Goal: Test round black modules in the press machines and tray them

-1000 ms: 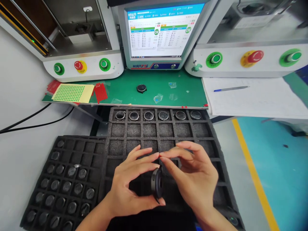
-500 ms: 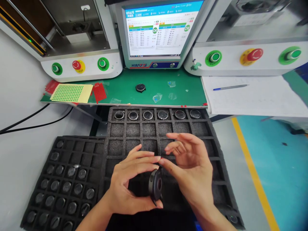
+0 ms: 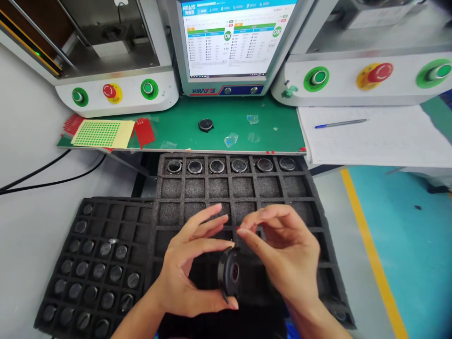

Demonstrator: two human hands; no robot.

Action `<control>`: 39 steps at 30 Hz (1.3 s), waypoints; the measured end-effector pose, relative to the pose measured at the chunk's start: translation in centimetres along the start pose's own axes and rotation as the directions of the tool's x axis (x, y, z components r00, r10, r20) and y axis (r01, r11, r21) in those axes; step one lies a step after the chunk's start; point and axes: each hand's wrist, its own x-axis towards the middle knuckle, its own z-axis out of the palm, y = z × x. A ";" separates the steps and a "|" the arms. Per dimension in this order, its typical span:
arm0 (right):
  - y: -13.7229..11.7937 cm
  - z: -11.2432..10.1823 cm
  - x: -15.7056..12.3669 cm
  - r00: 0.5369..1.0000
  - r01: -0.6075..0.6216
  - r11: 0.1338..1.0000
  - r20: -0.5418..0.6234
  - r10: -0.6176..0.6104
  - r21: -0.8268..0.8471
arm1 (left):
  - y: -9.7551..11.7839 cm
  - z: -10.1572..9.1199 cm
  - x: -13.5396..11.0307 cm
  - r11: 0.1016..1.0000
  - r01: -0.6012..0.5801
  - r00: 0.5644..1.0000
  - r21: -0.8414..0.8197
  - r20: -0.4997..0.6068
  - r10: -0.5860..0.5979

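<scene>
Over tray (image 3: 243, 187), left hand (image 3: 187, 268) holding watch (image 3: 229, 273), right hand (image 3: 287, 249) perhaps red sliver (image 3: 239, 229)

Bright, even light on your green workbench (image 3: 183, 110); monitor (image 3: 212, 68) glows, its small text soft; larger foam tray (image 3: 217, 189) darkens toward you; frame edges stretched.

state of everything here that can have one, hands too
left hand, thumb and index finger gripping the black round watch
black round watch, roughly upright
right hand, thumb and finger pinched on a tiny red piece
grey monitor, on, showing two green OK marks
large black foam tray, far row holding six watches
blue-ended grey pen, lying on white paper
another black watch, resting on green bench
</scene>
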 end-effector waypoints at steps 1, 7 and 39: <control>-0.2 -0.1 -0.2 1.000 0.011 0.999 -0.015 -0.011 0.033 | 0.1 0.1 0.0 0.996 0.054 0.998 -0.064 -0.018 -0.055; -1.1 -0.5 -1.5 0.931 -0.320 0.904 0.269 0.245 0.283 | 0.6 0.6 0.4 0.974 0.126 0.991 -0.188 -0.022 -0.132; -0.5 1.3 -2.0 0.730 -0.682 0.622 0.407 0.549 0.385 | 1.6 -0.7 1.4 0.984 -0.102 0.994 0.145 0.058 0.094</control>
